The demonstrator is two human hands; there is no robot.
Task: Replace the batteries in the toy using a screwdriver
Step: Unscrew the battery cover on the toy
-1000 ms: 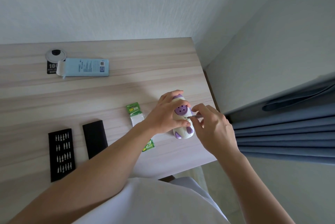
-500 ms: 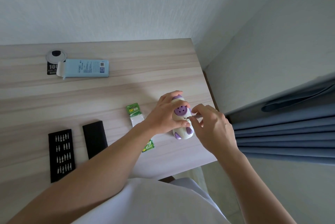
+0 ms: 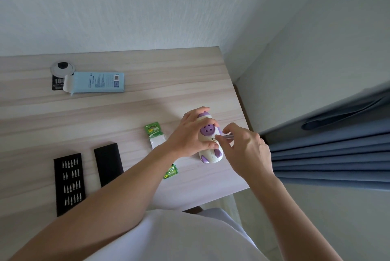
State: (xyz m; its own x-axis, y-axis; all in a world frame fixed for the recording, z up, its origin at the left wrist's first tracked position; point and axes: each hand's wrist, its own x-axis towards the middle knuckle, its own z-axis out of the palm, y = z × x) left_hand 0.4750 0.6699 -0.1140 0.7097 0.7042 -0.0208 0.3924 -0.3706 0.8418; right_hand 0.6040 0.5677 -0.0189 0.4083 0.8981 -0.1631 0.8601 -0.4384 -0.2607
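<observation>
The toy (image 3: 211, 146) is white with purple spots. It lies on the worktop (image 3: 147, 102) near the right edge, close to the front. The left hand (image 3: 188, 134) is wrapped round the toy, with fingers over the top and the thumb pressed on the front. The right hand (image 3: 244, 149) is just beside it. Its fingers and thumb are pinched tight on a thin silver screwdriver (image 3: 227, 136). The tip of the screwdriver touches the middle of the toy, right by the left thumb.

A green battery pack (image 3: 152, 131) lies just left of the left wrist. A second green pack (image 3: 171, 173) peeks out from under the left arm (only a corner shows). Farther left there is a black tray of little metal bits (image 3: 69, 183), and a plain black lid (image 3: 108, 163) lies beside it. At the back of the worktop sits a light blue box (image 3: 98, 82) with its flap open. The flap end rests on a black card (image 3: 57, 83), next to a round white thing (image 3: 62, 68) in the worktop. A blue curtain (image 3: 337, 149) hangs on the right.
</observation>
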